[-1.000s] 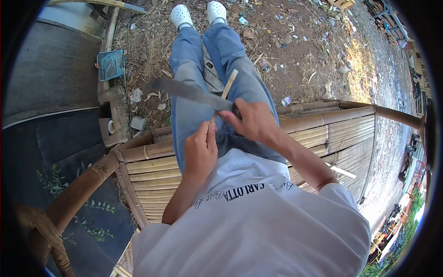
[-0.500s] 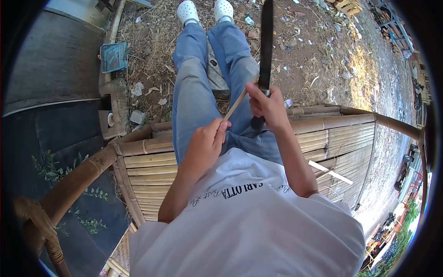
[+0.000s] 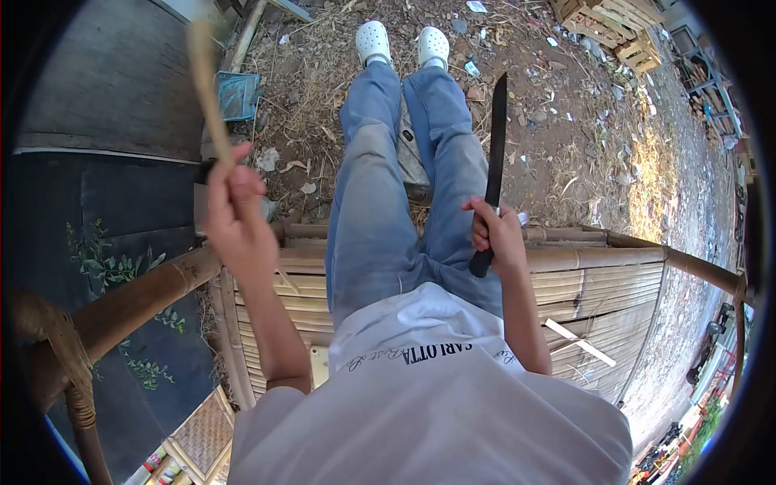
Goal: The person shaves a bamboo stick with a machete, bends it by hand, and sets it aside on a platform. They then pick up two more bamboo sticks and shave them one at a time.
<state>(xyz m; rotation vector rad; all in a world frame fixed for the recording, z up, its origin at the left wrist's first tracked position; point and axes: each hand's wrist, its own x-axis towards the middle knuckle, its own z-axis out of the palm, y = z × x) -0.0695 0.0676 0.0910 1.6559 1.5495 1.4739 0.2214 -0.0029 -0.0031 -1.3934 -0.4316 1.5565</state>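
The left hand (image 3: 234, 214) has swung its flat bamboo strip (image 3: 207, 81) aside, grip clamped; the right hand (image 3: 497, 234) clasps the long dark knife (image 3: 495, 145).

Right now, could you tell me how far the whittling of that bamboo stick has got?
Already done: one cut strip lies on the bamboo bench. In hand: the left hand holds the bamboo stick raised out to the side, apart from the knife, which the right hand grips with its blade pointing away. Left: I cannot tell; the stick is blurred.

A bamboo bench (image 3: 614, 279) spans the frame. A blue tray (image 3: 239, 95) lies on littered, straw-strewn ground (image 3: 566, 129). Wooden pallets (image 3: 610, 24) stand beyond.
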